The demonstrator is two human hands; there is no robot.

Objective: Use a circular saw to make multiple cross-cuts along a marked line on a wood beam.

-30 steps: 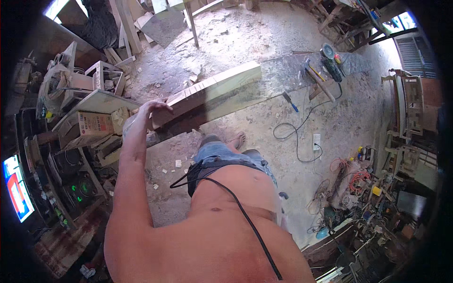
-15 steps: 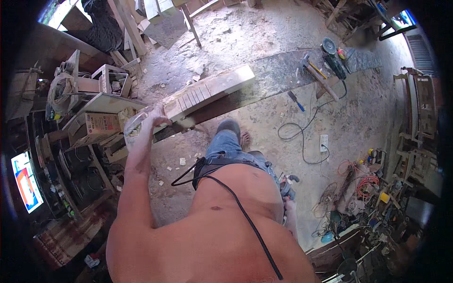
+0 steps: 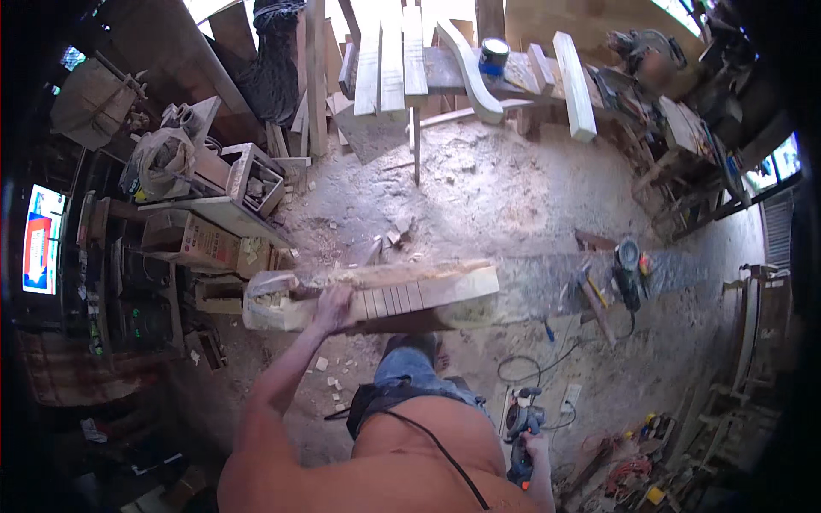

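My left hand is closed over a pale timber piece with several crosswise slits and a ragged left end. The piece lies across a long, worn plank bench. Low at my right side, my right hand grips the handle of a blue-grey handheld power tool with a round housing. Farther right on the plank lie a hammer and an angle grinder, with a blue-handled chisel near its edge. A black cord hangs over my bare torso.
Behind are cut timbers, a curved wooden leg and a can. Cardboard boxes and a lit screen stand left; tangled cords and tools lie right. Wood scraps litter the floor.
The view has tipped up, showing more of the back timbers. My right hand has come into view with the power tool. My left hand has stayed on the timber piece.
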